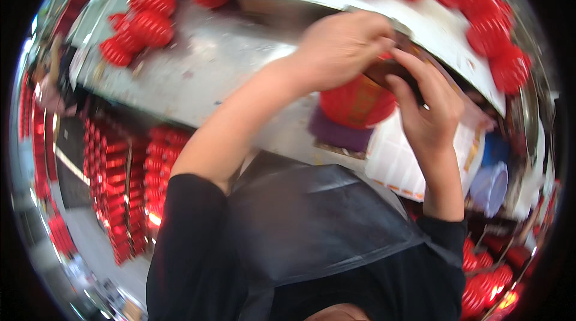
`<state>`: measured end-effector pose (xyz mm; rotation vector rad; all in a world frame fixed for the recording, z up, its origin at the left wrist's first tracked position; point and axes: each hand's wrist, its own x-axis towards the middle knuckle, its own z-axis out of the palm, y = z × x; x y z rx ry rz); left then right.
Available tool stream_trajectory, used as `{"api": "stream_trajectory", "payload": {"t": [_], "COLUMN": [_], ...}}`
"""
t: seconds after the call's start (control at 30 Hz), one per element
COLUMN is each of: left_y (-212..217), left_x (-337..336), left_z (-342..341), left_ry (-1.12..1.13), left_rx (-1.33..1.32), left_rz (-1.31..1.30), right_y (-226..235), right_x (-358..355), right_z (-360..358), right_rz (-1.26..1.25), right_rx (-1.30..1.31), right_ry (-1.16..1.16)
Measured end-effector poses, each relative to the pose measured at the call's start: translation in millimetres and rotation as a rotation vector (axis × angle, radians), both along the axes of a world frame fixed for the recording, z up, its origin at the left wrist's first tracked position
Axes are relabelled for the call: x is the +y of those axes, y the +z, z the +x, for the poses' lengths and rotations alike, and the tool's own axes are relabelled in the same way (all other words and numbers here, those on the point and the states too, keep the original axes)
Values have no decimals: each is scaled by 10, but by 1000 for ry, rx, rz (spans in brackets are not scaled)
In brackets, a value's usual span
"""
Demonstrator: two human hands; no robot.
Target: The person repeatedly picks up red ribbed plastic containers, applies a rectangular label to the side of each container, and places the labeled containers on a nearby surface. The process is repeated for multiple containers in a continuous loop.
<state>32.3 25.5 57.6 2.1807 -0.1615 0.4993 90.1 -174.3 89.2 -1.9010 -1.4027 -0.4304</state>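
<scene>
Just right of centre, my left hand [347,44] is closed with its fingertips pinched together above a red rounded object [354,98]. That object carries a gold-yellow marking and rests on a purple pad [339,133]. Close by on the right, my right hand [433,99] curves its thumb and forefinger around a dark brown piece [384,73] over the object's top. Motion blurs the fingertips. What the left fingers pinch is hidden.
Red ribbed, rounded pieces [150,27] stand at the table's far left, and several more [492,33] line a white raised shelf [420,18]. A white gridded sheet [396,153] lies by my right forearm. Stacked red pieces [117,183] fill the lower left. A pale tub [489,189] stands right.
</scene>
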Motion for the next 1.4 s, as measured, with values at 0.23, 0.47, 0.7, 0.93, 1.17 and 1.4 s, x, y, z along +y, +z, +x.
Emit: {"api": "stream_trajectory", "payload": {"t": [0.23,0.47,0.7,0.93,1.17,1.4], "left_y": [126,28,-223,-1146,-3344,-4494], "left_x": [-58,-13,578,515,392,481], "left_z": [-10,-423,-2234,-4436,-5096,-4866], "left_ry": [197,440,882,1532,1742,1742], "left_rx": [-20,-45,-161,279,797,940], "left_rz": [273,217,-450,-126,-292,-358], "right_y": [-134,-678,-644,-505,-405,-192], "right_x": [-55,-260,-282,101,246,154], "right_z": [-18,-235,-44,139,330,469], "right_rz": [83,-182,109,180,80,52], "right_rx": [-397,-318,540,986,1169,1167], "right_ry": [192,590,316,107,175,52]}}
